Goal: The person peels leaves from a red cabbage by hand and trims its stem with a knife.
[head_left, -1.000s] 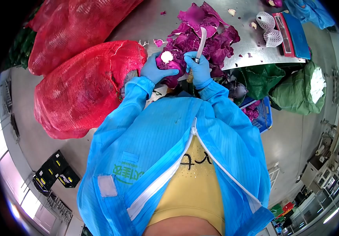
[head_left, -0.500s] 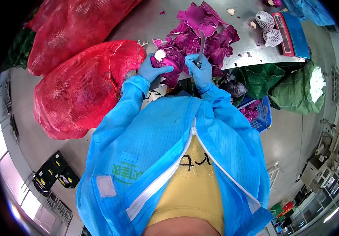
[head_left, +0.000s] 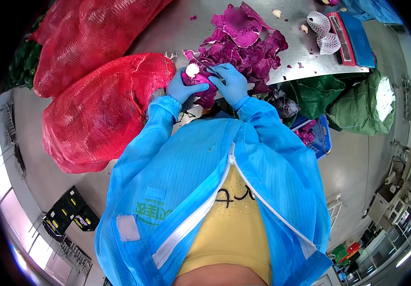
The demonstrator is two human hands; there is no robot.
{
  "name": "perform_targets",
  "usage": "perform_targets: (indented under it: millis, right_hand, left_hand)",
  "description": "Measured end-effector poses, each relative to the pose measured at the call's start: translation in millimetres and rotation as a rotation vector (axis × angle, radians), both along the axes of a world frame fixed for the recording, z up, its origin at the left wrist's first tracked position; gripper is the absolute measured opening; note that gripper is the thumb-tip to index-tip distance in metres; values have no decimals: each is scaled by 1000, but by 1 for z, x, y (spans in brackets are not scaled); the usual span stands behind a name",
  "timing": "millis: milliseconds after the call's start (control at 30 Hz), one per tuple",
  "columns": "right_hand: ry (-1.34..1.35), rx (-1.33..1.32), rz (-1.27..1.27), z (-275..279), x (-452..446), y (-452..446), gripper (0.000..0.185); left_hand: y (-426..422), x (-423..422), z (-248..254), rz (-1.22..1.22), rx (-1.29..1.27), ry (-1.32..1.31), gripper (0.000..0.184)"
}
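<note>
Left hand (head_left: 179, 89) curls round a purple cabbage (head_left: 195, 81); right hand (head_left: 232, 84) clenches a knife (head_left: 203, 65).

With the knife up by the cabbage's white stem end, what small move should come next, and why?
I'd probably make a short, light stroke with the knife beside the white stem end: the right hand has the blade close there, and the left hand grips the cabbage. Whether the blade touches is unclear.

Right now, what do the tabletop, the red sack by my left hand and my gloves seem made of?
Tabletop: probably smooth stainless steel, given its grey reflections. Red sack: likely glossy plastic mesh, from its net weave. Gloves: thin rubber, perhaps nitrile, fitting closely, fairly matte.
</note>
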State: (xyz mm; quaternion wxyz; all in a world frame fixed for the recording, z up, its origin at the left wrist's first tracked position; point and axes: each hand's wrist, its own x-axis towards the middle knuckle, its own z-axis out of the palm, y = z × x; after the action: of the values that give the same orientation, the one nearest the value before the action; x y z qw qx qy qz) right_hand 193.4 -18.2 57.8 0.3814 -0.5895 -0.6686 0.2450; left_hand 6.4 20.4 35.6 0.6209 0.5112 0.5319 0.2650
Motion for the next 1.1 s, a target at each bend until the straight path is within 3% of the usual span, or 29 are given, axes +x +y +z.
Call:
perform_targets:
  millis: [267,400,467,567,667,800,1000,1100]
  right_hand:
    - [106,-55,40,-4,4,3,18]
    - [-2,-30,53,-2,3,-4,16]
    - [10,1,48,-1,4,-9,18]
    - [-105,60,180,-3,7,-17,16]
    - [87,-112,-141,-4,13,-14,17]
    - [213,-55,-229,-4,15,-9,30]
    - [52,-202,29,19,5,10,49]
    - [-22,-199,198,7,12,30,45]
  left_hand:
    - [-1,2,1,11,-7,-45,83]
    - [-2,-1,-8,-5,8,-51,88]
    - [0,-2,-5,-52,39,89,87]
    - [7,-11,-24,25,58,62,87]
    - [4,-6,-10,-14,5,-10,89]
    - [5,-5,-9,-31,1,-10,86]
    - [3,-3,6,-26,-25,-28,86]
    - [4,-4,-1,-33,-26,-51,85]
